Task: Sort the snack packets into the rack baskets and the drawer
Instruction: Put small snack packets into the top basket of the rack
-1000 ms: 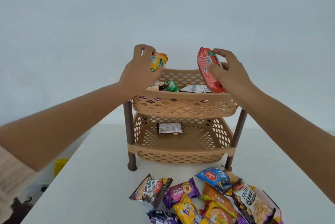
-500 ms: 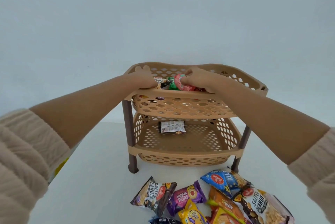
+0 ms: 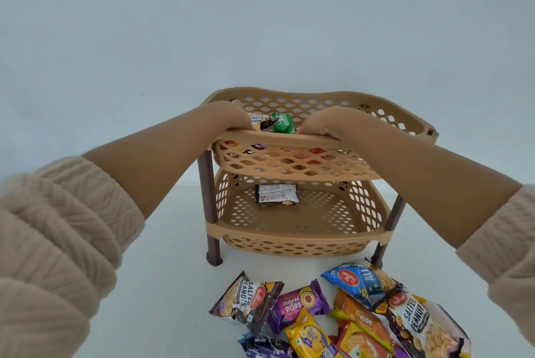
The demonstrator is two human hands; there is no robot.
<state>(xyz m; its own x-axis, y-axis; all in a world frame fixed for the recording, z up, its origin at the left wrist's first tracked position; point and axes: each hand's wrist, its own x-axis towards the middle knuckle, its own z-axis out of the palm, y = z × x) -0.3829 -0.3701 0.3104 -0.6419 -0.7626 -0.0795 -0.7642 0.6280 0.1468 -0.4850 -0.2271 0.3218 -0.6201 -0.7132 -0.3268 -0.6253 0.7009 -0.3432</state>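
While both hands reach over its front rim, the top basket (image 3: 292, 160) holds snack packets. Left hand (image 3: 228, 116) and right hand (image 3: 324, 123) dip inside; I cannot tell their fingers. More packets (image 3: 333, 314) lie on the desk (image 3: 162, 285).

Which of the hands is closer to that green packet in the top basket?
Right. The right hand sits just beside the green packet; the left hand is farther, beyond a peanuts packet.
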